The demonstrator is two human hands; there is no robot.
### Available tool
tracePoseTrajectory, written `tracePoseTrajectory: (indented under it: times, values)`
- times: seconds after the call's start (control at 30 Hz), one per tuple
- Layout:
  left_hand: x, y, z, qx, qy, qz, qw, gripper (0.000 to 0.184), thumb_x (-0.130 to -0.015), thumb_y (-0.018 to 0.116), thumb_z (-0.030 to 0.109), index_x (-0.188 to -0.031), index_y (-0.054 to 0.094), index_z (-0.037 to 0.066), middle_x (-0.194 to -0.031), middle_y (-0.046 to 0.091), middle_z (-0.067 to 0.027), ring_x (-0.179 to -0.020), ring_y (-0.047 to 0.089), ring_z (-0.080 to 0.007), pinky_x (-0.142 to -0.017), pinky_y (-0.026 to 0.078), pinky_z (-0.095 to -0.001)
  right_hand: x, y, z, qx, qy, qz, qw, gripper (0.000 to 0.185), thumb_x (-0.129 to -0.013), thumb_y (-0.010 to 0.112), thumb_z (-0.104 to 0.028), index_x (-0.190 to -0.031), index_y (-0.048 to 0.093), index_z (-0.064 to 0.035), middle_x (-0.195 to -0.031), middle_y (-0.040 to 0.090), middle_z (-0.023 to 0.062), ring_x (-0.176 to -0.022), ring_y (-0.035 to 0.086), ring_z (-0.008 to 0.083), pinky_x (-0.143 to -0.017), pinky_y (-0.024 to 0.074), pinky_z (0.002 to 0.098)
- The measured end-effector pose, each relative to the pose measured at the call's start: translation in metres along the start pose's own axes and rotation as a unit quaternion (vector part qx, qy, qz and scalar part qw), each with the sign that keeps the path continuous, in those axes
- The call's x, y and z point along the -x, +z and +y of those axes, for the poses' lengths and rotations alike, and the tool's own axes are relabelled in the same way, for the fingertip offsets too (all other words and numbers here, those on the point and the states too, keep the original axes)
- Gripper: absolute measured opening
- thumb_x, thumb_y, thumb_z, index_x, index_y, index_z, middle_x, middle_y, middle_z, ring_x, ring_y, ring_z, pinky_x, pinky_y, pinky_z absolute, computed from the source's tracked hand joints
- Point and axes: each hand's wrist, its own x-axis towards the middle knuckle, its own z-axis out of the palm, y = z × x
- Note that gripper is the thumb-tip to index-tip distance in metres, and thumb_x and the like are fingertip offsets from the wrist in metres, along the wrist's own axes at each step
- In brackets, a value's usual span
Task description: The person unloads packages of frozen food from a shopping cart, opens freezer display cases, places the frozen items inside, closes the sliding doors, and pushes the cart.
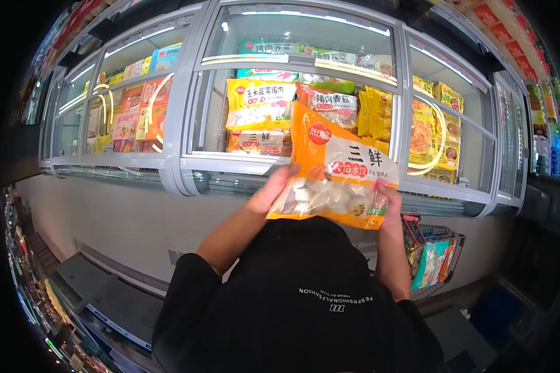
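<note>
An orange and white bag of frozen dumplings (339, 171) is held up in front of my chest, tilted slightly, its clear lower window showing pale dumplings. My left hand (274, 188) grips its left edge, with the fingers hidden behind the bag. At the right edge my right hand (389, 202) has its thumb on the front and the other fingers mostly hidden. Behind the bag, a glass-doored freezer (190, 93) holds stacked dumpling bags, among them a yellow and white bag (260, 102) and a red-orange and white bag (327, 105).
Neighbouring freezer sections hold yellow packs (434, 133) on the right and red and orange packs (129, 115) on the left. A wire shopping cart (438, 273) with colourful bags stands low at my right. Shelves of goods (550, 140) line the far right.
</note>
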Motion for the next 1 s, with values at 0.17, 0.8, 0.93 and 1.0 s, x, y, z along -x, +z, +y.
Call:
tracePoseTrajectory:
  times: [0.17,0.8,0.93,1.0]
  values:
    - [-0.02,-0.007,0.051,-0.091,0.036,0.074,0.992,0.053,-0.095,0.059,0.027,-0.14,0.048,0.002,-0.13,0.063,-0.016,-0.114,0.066,-0.0265,-0.097,0.055,-0.0423,-0.054,0.042,-0.01,0.005,0.041,0.03,0.999,0.026,-0.085,0.07,-0.021,-0.102,0.066,-0.0023,-0.099,0.068,0.0088,-0.095,0.065,0.023,-0.086,0.0537,0.0359]
    - [-0.001,-0.258,0.236,-0.46,0.033,0.442,0.769,0.054,-0.083,0.055,-0.012,-0.135,0.056,0.002,-0.123,0.067,-0.0098,-0.105,0.065,-0.0206,-0.088,0.052,-0.0336,-0.322,0.058,0.185,0.147,0.268,-0.034,0.951,0.036,-0.087,0.065,-0.007,-0.122,0.06,0.0012,-0.12,0.066,0.0143,-0.111,0.065,0.0266,-0.094,0.0541,0.0429]
    - [0.006,-0.302,0.234,-0.499,-0.126,0.488,0.705,0.036,-0.086,0.066,0.002,-0.121,0.068,0.003,-0.108,0.072,-0.0099,-0.092,0.067,-0.0206,-0.075,0.054,-0.0365,-0.314,0.05,0.201,0.273,0.389,-0.022,0.879,0.048,-0.081,0.071,-0.008,-0.126,0.058,0.0012,-0.126,0.063,0.0148,-0.111,0.064,0.0264,-0.088,0.0538,0.0438]
    - [0.004,-0.307,0.236,-0.557,-0.202,0.515,0.62,0.034,-0.086,0.073,0.013,-0.118,0.07,0.004,-0.102,0.073,-0.0114,-0.087,0.068,-0.0207,-0.069,0.054,-0.037,-0.32,0.046,0.205,0.324,0.417,-0.031,0.849,0.054,-0.08,0.072,-0.01,-0.13,0.055,0.0021,-0.128,0.062,0.015,-0.113,0.062,0.0264,-0.088,0.0533,0.0437]
